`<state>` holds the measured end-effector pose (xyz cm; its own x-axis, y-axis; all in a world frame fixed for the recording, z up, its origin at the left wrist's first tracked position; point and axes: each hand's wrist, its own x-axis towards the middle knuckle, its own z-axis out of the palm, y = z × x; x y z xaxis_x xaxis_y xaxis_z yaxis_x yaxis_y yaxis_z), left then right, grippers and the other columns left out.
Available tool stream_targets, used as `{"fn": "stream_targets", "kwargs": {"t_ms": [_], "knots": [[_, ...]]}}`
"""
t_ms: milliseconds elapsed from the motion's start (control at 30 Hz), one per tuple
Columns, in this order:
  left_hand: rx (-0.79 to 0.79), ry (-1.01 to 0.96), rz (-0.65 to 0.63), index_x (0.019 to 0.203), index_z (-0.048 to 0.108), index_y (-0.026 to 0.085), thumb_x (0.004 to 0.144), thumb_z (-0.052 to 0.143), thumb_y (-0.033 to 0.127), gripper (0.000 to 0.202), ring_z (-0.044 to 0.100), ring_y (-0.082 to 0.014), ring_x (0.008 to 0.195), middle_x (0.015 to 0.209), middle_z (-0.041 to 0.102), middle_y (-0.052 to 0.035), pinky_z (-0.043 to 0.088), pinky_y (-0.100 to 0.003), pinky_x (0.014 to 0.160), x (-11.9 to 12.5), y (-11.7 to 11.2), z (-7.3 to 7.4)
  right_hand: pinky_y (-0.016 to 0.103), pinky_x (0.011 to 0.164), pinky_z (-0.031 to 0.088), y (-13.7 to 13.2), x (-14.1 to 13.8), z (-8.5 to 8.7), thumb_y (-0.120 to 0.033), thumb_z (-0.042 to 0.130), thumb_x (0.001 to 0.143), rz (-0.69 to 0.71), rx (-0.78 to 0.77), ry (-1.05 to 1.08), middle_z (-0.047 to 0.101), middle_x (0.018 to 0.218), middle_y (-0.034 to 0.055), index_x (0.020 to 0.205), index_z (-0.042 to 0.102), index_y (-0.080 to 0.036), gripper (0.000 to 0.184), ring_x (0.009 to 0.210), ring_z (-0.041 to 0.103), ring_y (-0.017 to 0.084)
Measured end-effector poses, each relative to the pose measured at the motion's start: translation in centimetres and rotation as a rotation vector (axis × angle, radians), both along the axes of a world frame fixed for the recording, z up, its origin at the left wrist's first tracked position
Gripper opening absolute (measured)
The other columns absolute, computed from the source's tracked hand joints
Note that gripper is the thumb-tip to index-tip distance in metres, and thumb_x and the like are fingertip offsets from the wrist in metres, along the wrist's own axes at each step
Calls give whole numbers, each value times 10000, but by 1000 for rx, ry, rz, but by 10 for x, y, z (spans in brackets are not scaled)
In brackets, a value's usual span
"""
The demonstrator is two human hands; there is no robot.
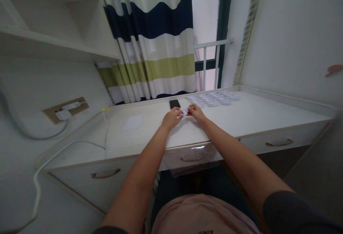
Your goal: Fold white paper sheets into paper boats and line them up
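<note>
We log the desk [262, 109] as smooth, low-sheen white board. Plastic sheet [174, 160] on the drawer front: clear, glossy, bright glints. Drawer handle [279, 143]: looks like metal, dull. Curtain [166, 44]: matt cloth. Packets [217, 99]: we read thin, crinkly plastic. White sheet [133, 122]: matt, paper-like. Cable [80, 141]: smooth plastic. Shirt [203, 216]: soft matt cloth. Wall [294, 30]: smooth, matt. Small held piece [184, 112]: paper or film, we can't tell.

The fingers [176, 109] partly hide a small pale piece [184, 111], its details too blurred to tell.
</note>
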<state>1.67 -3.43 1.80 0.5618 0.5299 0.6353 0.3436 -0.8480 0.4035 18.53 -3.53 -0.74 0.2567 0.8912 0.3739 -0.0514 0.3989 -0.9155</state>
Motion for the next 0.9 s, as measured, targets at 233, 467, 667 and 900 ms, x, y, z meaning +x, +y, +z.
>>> {"fn": "stream_targets", "kwargs": {"t_ms": [233,467,667,900], "knots": [[-94,-193,-2,696,644,186,662,606,163,55,557,-122,693,943,592,-62,464,-280,766,2,7,-4,263,563,498,0,1,2,-288,580,706,13,-25,36,520,561,-57,710,421,-204,180,498,552,91],[-598,-414,-45,660,587,146,641,635,192,69,588,-126,613,627,595,-18,509,-272,595,6,17,-12,281,605,513,-2,-2,3,-331,588,720,59,-16,54,531,583,-56,726,414,-208,214,526,574,93],[-616,-553,-54,612,567,131,598,656,195,111,567,-99,581,602,587,1,525,-276,607,9,21,-9,272,631,511,-4,-6,7,-351,588,718,72,3,91,519,591,-66,734,399,-213,235,545,586,88],[-642,-595,-68,615,573,123,574,676,217,145,582,-106,564,567,599,-2,518,-293,653,11,21,-8,254,585,496,-2,-6,7,-386,588,704,50,0,106,490,571,-78,737,387,-214,267,525,572,85]]}}
